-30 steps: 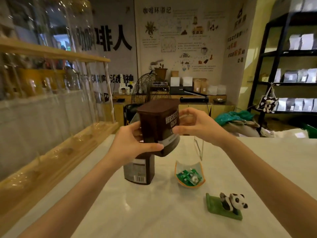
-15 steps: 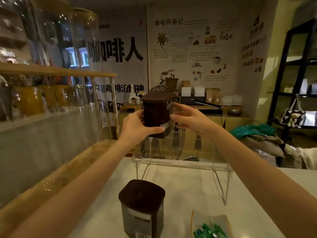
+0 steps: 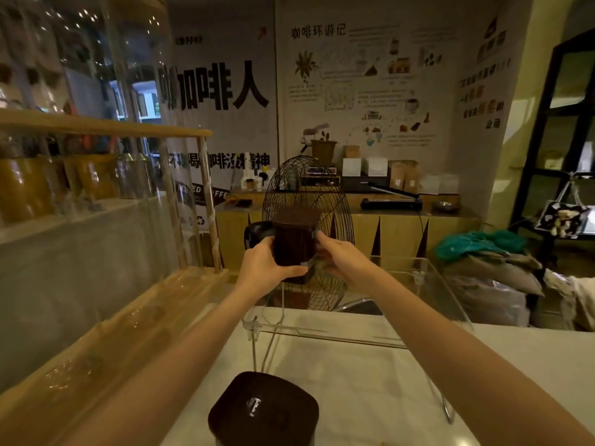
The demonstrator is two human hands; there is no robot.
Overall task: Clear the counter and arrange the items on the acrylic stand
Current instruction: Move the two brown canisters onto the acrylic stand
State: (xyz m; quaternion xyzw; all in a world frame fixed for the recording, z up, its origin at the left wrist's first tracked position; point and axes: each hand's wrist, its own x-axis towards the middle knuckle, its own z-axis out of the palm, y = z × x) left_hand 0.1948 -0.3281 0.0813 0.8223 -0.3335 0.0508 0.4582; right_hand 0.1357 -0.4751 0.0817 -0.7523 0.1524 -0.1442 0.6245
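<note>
A dark brown cocoa tin stands upright over the far left part of the clear acrylic stand; whether its base touches the top I cannot tell. My left hand grips its left side with the thumb across the front. My right hand holds its right side. A second brown cocoa tin stands on the white counter in front of the stand, close to me, only its lid showing.
A wooden shelf unit with glass jars runs along the left. Behind the counter stand a black wire fan, a wooden sideboard and piled bags. A black rack is at the right.
Both hands carried the cocoa tin up and away from me, out over the acrylic stand's far left. My view tilted up, so the candy dish and panda figure dropped out of sight.
</note>
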